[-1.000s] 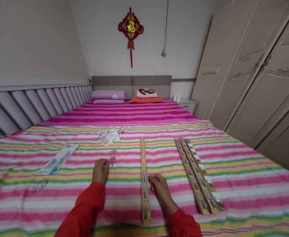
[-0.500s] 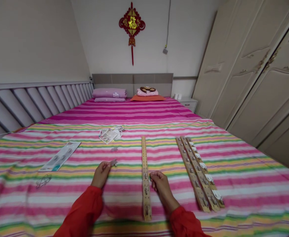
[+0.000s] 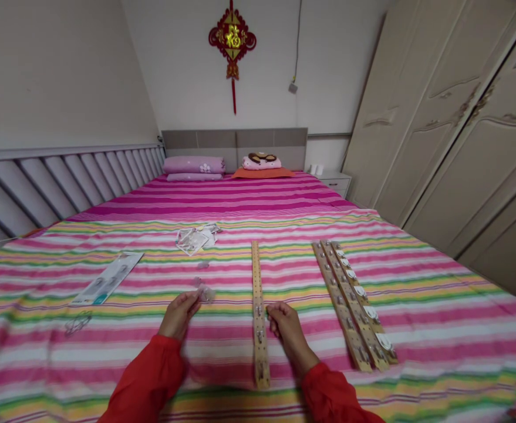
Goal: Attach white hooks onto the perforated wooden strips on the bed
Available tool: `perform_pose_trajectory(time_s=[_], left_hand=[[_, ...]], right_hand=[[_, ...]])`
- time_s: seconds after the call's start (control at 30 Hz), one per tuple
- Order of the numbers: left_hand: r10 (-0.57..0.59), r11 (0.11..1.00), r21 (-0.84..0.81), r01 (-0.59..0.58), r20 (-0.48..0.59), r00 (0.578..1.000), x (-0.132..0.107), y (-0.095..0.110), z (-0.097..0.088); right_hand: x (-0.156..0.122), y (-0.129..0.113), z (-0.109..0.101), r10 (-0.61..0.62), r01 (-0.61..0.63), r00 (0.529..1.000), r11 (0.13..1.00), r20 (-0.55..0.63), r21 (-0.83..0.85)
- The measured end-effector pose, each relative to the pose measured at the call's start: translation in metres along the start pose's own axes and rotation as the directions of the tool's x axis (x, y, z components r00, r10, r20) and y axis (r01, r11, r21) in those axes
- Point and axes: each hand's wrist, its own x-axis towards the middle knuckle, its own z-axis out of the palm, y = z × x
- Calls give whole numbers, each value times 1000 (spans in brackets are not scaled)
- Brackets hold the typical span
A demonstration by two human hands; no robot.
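Note:
My left hand (image 3: pixel 181 314) pinches a small clear plastic piece (image 3: pixel 206 294), perhaps a little bag, above the striped sheet. Two more small translucent pieces lie just beyond it, one of them a greyish piece (image 3: pixel 202 265). My right hand (image 3: pixel 284 320) is closed, thumb and fingertips together, beside the right edge of a narrow wooden strip (image 3: pixel 258 282) with rows of holes. Whatever those fingertips hold, if anything, is too small to make out. Several small metal fittings (image 3: pixel 260 336) sit on the near half of that strip.
To the right lie wooden strips (image 3: pixel 343 311) bearing metal fittings, the outermost with white pieces (image 3: pixel 371 312). A flat package (image 3: pixel 108 279) and a thin wire-like loop (image 3: pixel 78 322) are on the left. Torn packaging (image 3: pixel 196 238) lies farther back. A bed rail (image 3: pixel 64 182) borders the left side.
My left hand has drawn slightly nearer with the plastic piece, which now shows broader, and another small piece has come into sight behind it. My right hand stays beside the strip.

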Motion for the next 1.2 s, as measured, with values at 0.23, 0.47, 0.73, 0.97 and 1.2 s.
perform_pose_trajectory(time_s=[0.23,0.47,0.73,0.97,1.2], left_hand=[[-207,972,-92,217,115,972,-34,4,36],[-285,940,-128,315,207,936,-59,-8,76],[-422,683,-521,512,290,859,-92,-33,109],[-383,654,-526,543,389,838,-111,-47,119],[-221,784,-441,436,458,861,-119,-45,119]], right_hand=[[-2,-4,-3,-4,3,1000,995,11,104],[-17,-18,3,-64,50,994,986,87,162],[-47,-46,29,-121,102,987,980,104,172],[-51,-52,30,-182,176,982,979,56,104],[-65,-71,26,-676,700,712,665,189,-258]])
